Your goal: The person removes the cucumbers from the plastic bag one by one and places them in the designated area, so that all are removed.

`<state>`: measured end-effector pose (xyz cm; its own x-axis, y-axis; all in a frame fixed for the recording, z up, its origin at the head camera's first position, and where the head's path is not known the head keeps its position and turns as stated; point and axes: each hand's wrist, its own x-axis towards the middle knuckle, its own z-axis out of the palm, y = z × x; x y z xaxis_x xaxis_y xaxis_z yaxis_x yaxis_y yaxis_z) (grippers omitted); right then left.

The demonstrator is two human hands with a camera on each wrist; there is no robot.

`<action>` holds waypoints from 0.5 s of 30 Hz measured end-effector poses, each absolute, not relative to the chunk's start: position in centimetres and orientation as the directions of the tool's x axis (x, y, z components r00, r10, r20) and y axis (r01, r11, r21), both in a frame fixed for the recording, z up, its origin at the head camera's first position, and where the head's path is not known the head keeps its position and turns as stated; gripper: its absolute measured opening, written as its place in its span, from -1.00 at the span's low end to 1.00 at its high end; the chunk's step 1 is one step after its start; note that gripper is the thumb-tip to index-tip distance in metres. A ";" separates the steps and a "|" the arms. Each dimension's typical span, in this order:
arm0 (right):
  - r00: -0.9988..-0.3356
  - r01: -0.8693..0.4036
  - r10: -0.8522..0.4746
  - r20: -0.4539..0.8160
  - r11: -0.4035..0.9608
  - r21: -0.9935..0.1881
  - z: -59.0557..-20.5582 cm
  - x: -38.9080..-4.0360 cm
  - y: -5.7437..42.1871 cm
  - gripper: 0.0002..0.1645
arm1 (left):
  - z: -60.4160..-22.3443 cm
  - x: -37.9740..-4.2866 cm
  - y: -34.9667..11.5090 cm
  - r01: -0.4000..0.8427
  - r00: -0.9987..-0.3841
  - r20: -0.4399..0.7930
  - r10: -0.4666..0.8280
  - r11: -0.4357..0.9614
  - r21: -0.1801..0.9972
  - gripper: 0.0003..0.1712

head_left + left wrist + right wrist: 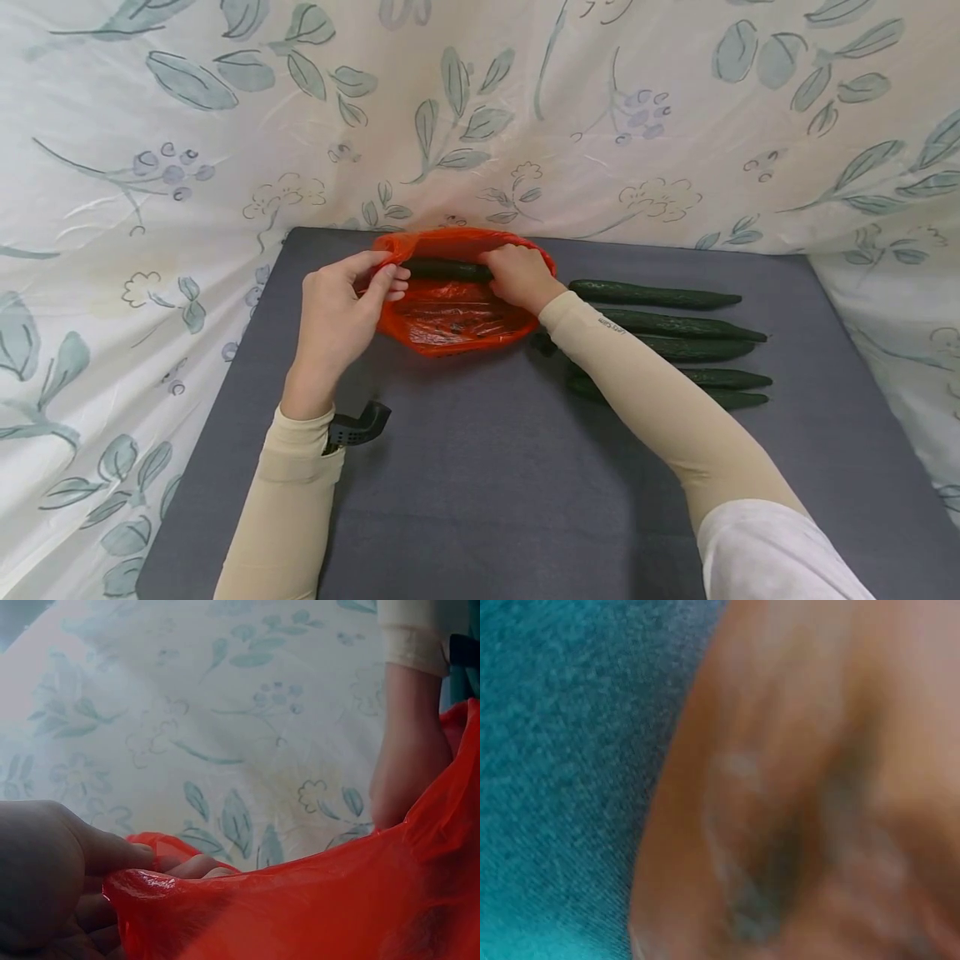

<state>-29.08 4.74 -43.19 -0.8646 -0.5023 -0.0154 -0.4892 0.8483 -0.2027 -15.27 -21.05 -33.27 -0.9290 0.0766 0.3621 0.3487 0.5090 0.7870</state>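
A thin orange-red plastic bag (401,329) lies on the table with its mouth spread wide. At its left rim my left hand (337,312) pinches the plastic between thumb and fingers; the left wrist view shows the same grip on the red film. Across the bag's mouth lies a dark green cucumber (448,269), its left end by my left fingertips. My right hand (520,275) reaches into the bag from the right and grips the cucumber's right end. Dark shapes inside the bag are too unclear to name. Skin fills much of the right wrist view, blurred.
Several more cucumbers (660,294) lie side by side on the dark grey table (480,483), to the right of the bag. My right forearm partly covers some of them. A leaf-patterned cloth (480,125) hangs behind the table and at its sides.
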 end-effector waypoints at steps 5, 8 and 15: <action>-0.875 -0.477 -0.485 -0.008 0.864 -0.162 -43.6 -29.2 4.6 -0.65 | -33.2 -15.2 -21.0 0.344 -0.931 0.358 0.076 0.510 0.788 -0.75; -0.875 -0.477 -0.485 -0.008 0.863 -0.166 -43.7 -29.2 4.7 -0.62 | -33.1 -15.3 -20.9 0.341 -0.933 0.352 0.079 0.509 0.790 -0.74; -0.867 -0.485 -0.498 -0.008 0.849 -0.211 -43.8 -29.1 4.8 -0.56 | -33.2 -15.2 -20.9 0.340 -0.934 0.348 0.084 0.514 0.787 -0.73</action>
